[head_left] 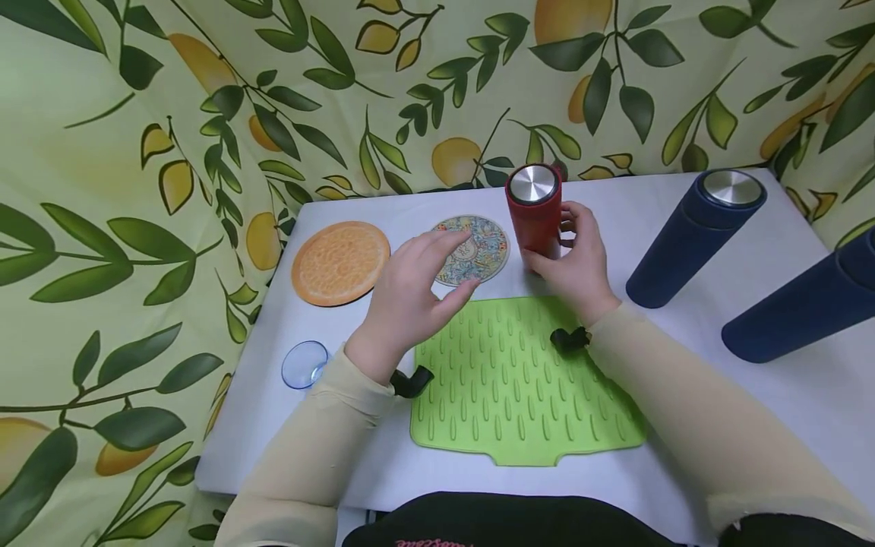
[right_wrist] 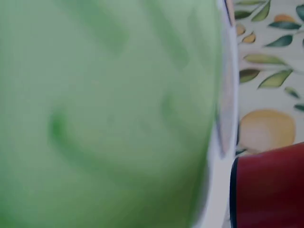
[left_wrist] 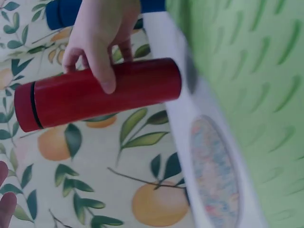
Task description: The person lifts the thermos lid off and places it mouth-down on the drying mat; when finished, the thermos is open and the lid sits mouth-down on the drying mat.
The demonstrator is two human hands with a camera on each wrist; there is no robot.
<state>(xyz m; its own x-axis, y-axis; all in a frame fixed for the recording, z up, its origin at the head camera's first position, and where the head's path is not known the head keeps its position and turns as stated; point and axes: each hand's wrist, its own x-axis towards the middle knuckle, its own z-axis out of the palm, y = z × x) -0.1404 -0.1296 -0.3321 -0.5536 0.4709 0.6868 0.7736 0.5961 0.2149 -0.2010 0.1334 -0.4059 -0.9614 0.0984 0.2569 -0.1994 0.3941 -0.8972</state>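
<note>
A red thermos flask (head_left: pixel 536 220) with a steel-topped lid stands near the back of the table in the head view. My right hand (head_left: pixel 579 266) grips its side, with the thumb across the front. In the left wrist view the same red flask (left_wrist: pixel 109 92) lies sideways across the picture, the right hand (left_wrist: pixel 102 42) around it. My left hand (head_left: pixel 410 296) hovers with its fingers extended, near a round colourfully patterned coaster (head_left: pixel 478 254) and holding nothing. The right wrist view shows only the upper part of the flask (right_wrist: pixel 273 190); the hand is out of that picture.
A green ridged mat (head_left: pixel 519 387) lies in front of both hands. To the left are an orange round board (head_left: pixel 342 262) and a clear blue glass dish (head_left: pixel 304 365). Two dark blue flasks, a nearer one (head_left: pixel 807 296) and a farther one (head_left: pixel 690 235), stand at the right.
</note>
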